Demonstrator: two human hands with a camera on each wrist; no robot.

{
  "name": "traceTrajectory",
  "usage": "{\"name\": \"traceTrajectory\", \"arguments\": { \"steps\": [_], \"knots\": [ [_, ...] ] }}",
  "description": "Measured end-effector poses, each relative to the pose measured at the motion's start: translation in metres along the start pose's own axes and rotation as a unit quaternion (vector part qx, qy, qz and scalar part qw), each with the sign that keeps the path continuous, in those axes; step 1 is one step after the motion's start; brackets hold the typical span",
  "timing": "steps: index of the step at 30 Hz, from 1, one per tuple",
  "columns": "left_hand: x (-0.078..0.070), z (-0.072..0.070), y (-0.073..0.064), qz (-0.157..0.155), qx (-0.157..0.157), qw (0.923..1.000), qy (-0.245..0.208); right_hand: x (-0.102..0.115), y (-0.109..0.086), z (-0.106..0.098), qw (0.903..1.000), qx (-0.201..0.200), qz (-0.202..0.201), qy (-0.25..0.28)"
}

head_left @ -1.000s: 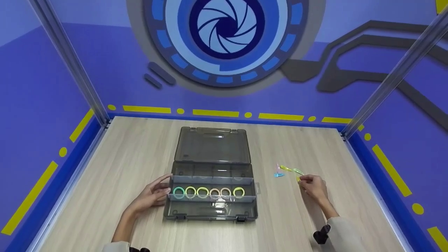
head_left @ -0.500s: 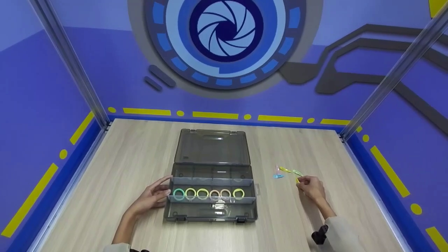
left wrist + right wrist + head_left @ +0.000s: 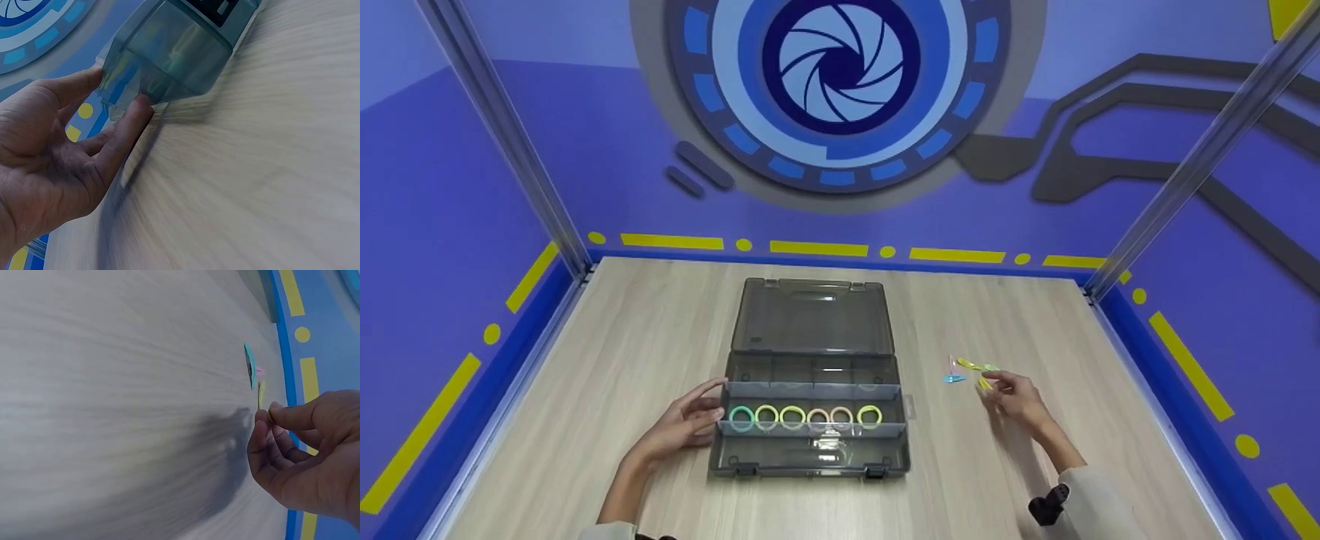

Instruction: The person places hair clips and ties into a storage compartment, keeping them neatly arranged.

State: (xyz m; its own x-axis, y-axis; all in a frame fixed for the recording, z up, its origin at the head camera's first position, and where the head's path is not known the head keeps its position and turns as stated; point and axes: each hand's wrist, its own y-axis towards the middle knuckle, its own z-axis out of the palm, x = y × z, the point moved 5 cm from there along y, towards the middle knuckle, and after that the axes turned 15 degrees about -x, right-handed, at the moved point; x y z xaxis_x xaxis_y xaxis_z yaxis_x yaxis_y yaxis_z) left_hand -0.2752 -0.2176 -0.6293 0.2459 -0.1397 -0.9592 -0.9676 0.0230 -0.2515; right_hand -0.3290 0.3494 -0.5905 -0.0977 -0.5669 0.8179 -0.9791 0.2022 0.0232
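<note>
A smoky see-through storage box [image 3: 780, 454] lies with its lid [image 3: 814, 319] folded back. Several green, yellow and pinkish rings [image 3: 793, 418] form a row in its middle compartment. At the box's left side, my left hand [image 3: 679, 427] touches the wall with extended fingertips, as the left wrist view also shows. Thumb and fingers of my right hand [image 3: 1020, 397] pinch a yellow hair clip [image 3: 261, 394], just above the table. Near it lie a blue clip [image 3: 955, 379], a pink clip [image 3: 952, 363], another yellow clip [image 3: 967, 364] and a partly hidden green clip [image 3: 991, 368].
The wood-grain table [image 3: 660, 315] is bounded by blue printed panels [image 3: 585, 150] at the back and sides. Metal posts [image 3: 521, 150] rise at the rear corners. A strip of tabletop separates the box from the clips.
My right hand has shifted slightly left with the yellow hair clip, which now sits closer to the other clips. The left hand has stayed at the box's side.
</note>
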Motion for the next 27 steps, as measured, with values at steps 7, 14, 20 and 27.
{"name": "traceTrajectory", "arguments": {
  "steps": [7,14,20,27],
  "knots": [
    [0.001,0.0,0.0,0.004,-0.001,1.0,0.004,0.014,-0.004,0.006,0.997,0.055,0.003,0.054],
    [0.001,-0.002,-0.001,0.02,0.007,0.9998,0.006,0.037,-0.009,0.018,0.9896,0.118,-0.018,0.08],
    [0.002,-0.003,-0.003,0.023,0.009,0.9997,0.003,0.059,-0.013,0.039,0.9832,0.153,-0.029,0.095],
    [0.0,-0.001,-0.004,0.022,0.015,0.9997,0.0,0.078,-0.017,0.063,0.9798,0.172,-0.019,0.101]
  ]
}}
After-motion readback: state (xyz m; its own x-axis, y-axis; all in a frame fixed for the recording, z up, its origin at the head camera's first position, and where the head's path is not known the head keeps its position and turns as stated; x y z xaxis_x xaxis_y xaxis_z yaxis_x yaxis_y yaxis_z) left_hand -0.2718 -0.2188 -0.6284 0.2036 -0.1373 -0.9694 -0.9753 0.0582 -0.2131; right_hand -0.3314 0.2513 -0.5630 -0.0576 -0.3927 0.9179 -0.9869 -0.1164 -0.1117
